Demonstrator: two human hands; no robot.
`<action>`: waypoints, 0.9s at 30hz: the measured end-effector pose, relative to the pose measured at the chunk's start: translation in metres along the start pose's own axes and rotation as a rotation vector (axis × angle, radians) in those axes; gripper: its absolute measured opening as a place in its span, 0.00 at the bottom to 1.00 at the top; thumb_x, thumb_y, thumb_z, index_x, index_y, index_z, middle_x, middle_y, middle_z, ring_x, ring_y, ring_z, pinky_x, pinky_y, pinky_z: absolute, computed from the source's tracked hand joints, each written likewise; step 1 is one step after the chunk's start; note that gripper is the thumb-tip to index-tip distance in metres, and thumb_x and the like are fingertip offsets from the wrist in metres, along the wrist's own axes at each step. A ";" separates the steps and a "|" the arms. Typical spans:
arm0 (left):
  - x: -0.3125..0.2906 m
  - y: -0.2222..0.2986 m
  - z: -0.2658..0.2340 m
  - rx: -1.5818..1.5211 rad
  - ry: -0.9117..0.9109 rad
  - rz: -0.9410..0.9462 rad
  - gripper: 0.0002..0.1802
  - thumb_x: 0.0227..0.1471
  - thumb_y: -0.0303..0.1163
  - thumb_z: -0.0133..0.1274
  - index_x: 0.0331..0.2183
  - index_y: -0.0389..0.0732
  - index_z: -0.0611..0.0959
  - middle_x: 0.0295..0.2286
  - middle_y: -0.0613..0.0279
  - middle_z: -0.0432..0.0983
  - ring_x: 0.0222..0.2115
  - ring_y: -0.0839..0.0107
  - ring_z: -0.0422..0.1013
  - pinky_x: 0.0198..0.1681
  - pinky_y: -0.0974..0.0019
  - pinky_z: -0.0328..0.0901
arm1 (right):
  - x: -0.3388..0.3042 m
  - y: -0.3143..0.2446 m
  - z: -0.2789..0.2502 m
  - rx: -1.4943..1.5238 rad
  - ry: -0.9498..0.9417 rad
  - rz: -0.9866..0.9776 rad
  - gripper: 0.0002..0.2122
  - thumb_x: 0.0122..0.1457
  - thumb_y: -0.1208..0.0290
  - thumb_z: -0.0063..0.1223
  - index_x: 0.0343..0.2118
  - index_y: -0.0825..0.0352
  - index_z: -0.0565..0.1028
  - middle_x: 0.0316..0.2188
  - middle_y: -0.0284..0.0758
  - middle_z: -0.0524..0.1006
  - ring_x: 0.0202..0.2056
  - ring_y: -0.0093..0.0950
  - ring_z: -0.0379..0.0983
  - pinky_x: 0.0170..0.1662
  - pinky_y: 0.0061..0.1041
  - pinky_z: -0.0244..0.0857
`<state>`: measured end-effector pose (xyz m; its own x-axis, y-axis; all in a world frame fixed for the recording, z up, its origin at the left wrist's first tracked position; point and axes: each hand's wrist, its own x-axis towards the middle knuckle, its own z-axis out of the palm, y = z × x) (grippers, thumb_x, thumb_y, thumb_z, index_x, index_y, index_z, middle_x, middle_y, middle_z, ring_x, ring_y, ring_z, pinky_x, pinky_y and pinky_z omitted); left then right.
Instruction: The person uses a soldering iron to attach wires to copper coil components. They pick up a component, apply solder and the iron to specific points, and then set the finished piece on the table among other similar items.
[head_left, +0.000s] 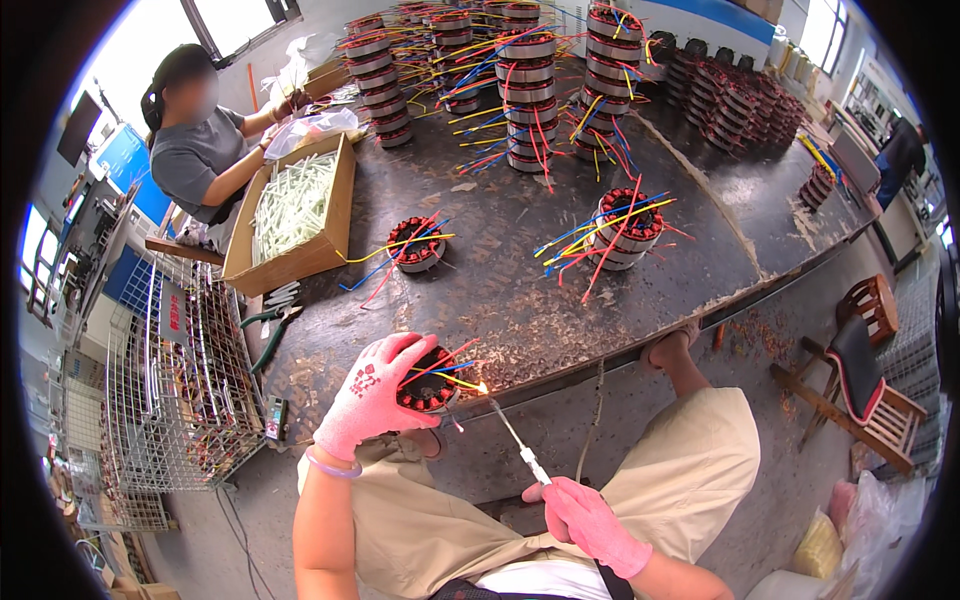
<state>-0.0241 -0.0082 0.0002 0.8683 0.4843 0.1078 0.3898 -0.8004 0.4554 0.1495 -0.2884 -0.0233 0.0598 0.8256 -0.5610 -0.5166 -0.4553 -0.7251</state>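
Closest below me, my right hand (pixel 585 520), in a pink fabric glove, is closed around a slim tool with a white grip and metal shaft (pixel 523 447); my left hand (pixel 370 395), gloved likewise, grasps a round stator with red windings (pixel 425 403) at the near edge of the worn dark tabletop (pixel 480 300). One small orange flame (pixel 483 388) shows between the tool's tip and a thin yellow wire's end (pixel 462 383); lingering there could, I judge, scorch insulation or my glove, and a slack left grip could drop the stator. Counting outward: one tool, one held stator, one lone wired stator (pixel 420 258) beyond, one silver-sided wired piece (pixel 625 250) that may be two stacked, one pair of green-handled pliers (pixel 273 341), one open brown cardboard box (pixel 300 265) of uncountable white sticks (pixel 295 205), at least four tall stator stacks (pixel 527 110), and one grey-shirted co-worker (pixel 200 160) beside the box.
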 end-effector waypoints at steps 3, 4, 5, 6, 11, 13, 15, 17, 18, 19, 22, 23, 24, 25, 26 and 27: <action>0.000 0.000 0.000 0.010 0.004 -0.003 0.53 0.23 0.37 0.72 0.58 0.42 0.73 0.54 0.49 0.67 0.54 0.48 0.65 0.59 0.53 0.61 | 0.000 0.002 -0.001 0.031 -0.003 0.002 0.15 0.70 0.65 0.41 0.46 0.71 0.75 0.15 0.25 0.64 0.18 0.13 0.53 0.22 0.17 0.46; -0.001 0.000 0.000 0.011 0.007 -0.002 0.53 0.23 0.37 0.72 0.57 0.42 0.73 0.54 0.49 0.67 0.54 0.48 0.65 0.59 0.53 0.61 | 0.000 0.002 -0.001 0.041 -0.006 0.004 0.15 0.70 0.65 0.41 0.46 0.71 0.75 0.15 0.25 0.64 0.18 0.13 0.53 0.22 0.17 0.46; -0.001 0.001 0.000 0.010 0.010 0.002 0.53 0.23 0.37 0.72 0.57 0.42 0.73 0.54 0.49 0.67 0.54 0.48 0.65 0.59 0.53 0.61 | 0.000 0.002 -0.002 0.028 -0.001 0.006 0.15 0.70 0.65 0.41 0.46 0.71 0.75 0.15 0.25 0.64 0.18 0.13 0.53 0.22 0.17 0.46; 0.000 0.001 0.001 0.006 0.010 0.004 0.53 0.23 0.37 0.72 0.57 0.42 0.73 0.54 0.49 0.67 0.54 0.48 0.65 0.58 0.53 0.61 | 0.000 0.001 -0.002 0.015 0.004 0.009 0.15 0.70 0.64 0.41 0.46 0.71 0.75 0.15 0.25 0.64 0.18 0.13 0.53 0.22 0.17 0.46; 0.001 0.001 0.000 0.003 0.010 0.009 0.52 0.24 0.37 0.72 0.57 0.42 0.73 0.54 0.49 0.67 0.54 0.49 0.65 0.58 0.53 0.61 | 0.002 0.003 -0.003 -0.018 -0.005 0.008 0.15 0.70 0.63 0.41 0.46 0.70 0.75 0.15 0.25 0.65 0.18 0.13 0.53 0.22 0.17 0.47; 0.000 0.001 0.000 0.008 0.013 0.000 0.52 0.24 0.37 0.72 0.57 0.43 0.73 0.54 0.49 0.67 0.54 0.49 0.65 0.58 0.53 0.61 | 0.000 -0.005 0.001 -0.004 -0.006 0.036 0.16 0.70 0.63 0.41 0.46 0.70 0.75 0.15 0.25 0.65 0.18 0.13 0.53 0.21 0.17 0.47; -0.001 0.001 0.000 0.016 0.012 -0.003 0.52 0.24 0.38 0.72 0.57 0.43 0.73 0.54 0.49 0.67 0.54 0.49 0.65 0.58 0.53 0.61 | 0.001 0.001 -0.001 -0.014 -0.006 0.014 0.15 0.70 0.63 0.41 0.46 0.70 0.75 0.15 0.25 0.65 0.18 0.13 0.53 0.21 0.17 0.47; 0.000 0.001 0.001 0.022 0.013 0.004 0.52 0.24 0.38 0.72 0.57 0.43 0.73 0.54 0.49 0.67 0.54 0.49 0.65 0.58 0.53 0.61 | 0.002 0.003 -0.002 -0.007 -0.005 0.001 0.15 0.70 0.63 0.41 0.46 0.70 0.75 0.15 0.25 0.65 0.18 0.12 0.53 0.21 0.17 0.47; 0.000 0.001 0.001 0.023 0.011 0.005 0.52 0.24 0.38 0.72 0.57 0.43 0.73 0.54 0.49 0.67 0.54 0.49 0.65 0.58 0.53 0.61 | 0.001 0.004 -0.003 0.005 -0.003 -0.001 0.15 0.70 0.63 0.41 0.46 0.70 0.75 0.15 0.25 0.65 0.18 0.12 0.53 0.21 0.17 0.47; 0.001 0.000 0.001 0.023 0.008 0.007 0.52 0.24 0.38 0.72 0.57 0.43 0.73 0.54 0.49 0.67 0.54 0.48 0.65 0.58 0.53 0.61 | 0.001 0.005 -0.003 0.016 -0.002 -0.003 0.15 0.70 0.63 0.40 0.46 0.70 0.75 0.15 0.25 0.65 0.18 0.12 0.53 0.21 0.16 0.47; 0.001 0.002 0.000 0.036 0.002 -0.001 0.52 0.24 0.38 0.72 0.57 0.43 0.73 0.54 0.49 0.67 0.54 0.48 0.65 0.58 0.52 0.61 | 0.000 0.001 -0.003 -0.058 -0.001 -0.009 0.16 0.70 0.63 0.40 0.46 0.70 0.75 0.15 0.26 0.66 0.18 0.13 0.53 0.22 0.17 0.47; 0.001 0.002 0.000 0.042 0.000 -0.004 0.53 0.24 0.38 0.72 0.57 0.43 0.73 0.54 0.49 0.67 0.54 0.48 0.65 0.59 0.52 0.61 | 0.000 0.002 -0.003 -0.064 0.000 -0.008 0.16 0.70 0.63 0.40 0.46 0.70 0.75 0.15 0.26 0.66 0.18 0.13 0.54 0.22 0.17 0.47; 0.001 0.003 0.000 0.042 -0.003 -0.006 0.53 0.24 0.39 0.72 0.57 0.43 0.73 0.54 0.49 0.67 0.54 0.48 0.65 0.59 0.53 0.61 | 0.000 0.003 -0.003 -0.070 0.000 -0.007 0.16 0.70 0.63 0.40 0.46 0.70 0.75 0.15 0.26 0.66 0.18 0.13 0.54 0.22 0.17 0.48; 0.002 0.003 0.000 0.041 -0.006 -0.007 0.53 0.24 0.39 0.72 0.57 0.43 0.73 0.54 0.49 0.67 0.54 0.48 0.65 0.59 0.53 0.61 | 0.001 0.003 -0.004 -0.076 0.000 -0.005 0.16 0.70 0.63 0.40 0.46 0.70 0.75 0.16 0.26 0.66 0.18 0.13 0.54 0.22 0.17 0.48; 0.002 0.003 0.000 0.040 -0.009 -0.008 0.53 0.24 0.39 0.72 0.57 0.43 0.73 0.54 0.49 0.67 0.54 0.48 0.65 0.59 0.53 0.61 | 0.000 0.002 -0.003 -0.090 -0.001 -0.022 0.16 0.70 0.63 0.40 0.46 0.70 0.75 0.16 0.27 0.66 0.18 0.13 0.54 0.22 0.17 0.48; 0.002 0.003 0.000 0.035 -0.011 -0.011 0.53 0.23 0.39 0.73 0.57 0.43 0.73 0.54 0.49 0.67 0.54 0.48 0.65 0.59 0.53 0.61 | 0.000 0.000 -0.002 -0.105 -0.003 -0.039 0.16 0.70 0.62 0.39 0.46 0.70 0.75 0.16 0.27 0.67 0.18 0.14 0.54 0.22 0.17 0.48</action>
<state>-0.0212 -0.0095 0.0013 0.8673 0.4890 0.0932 0.4093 -0.8071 0.4255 0.1513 -0.2894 -0.0246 0.0756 0.8442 -0.5307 -0.4220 -0.4551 -0.7841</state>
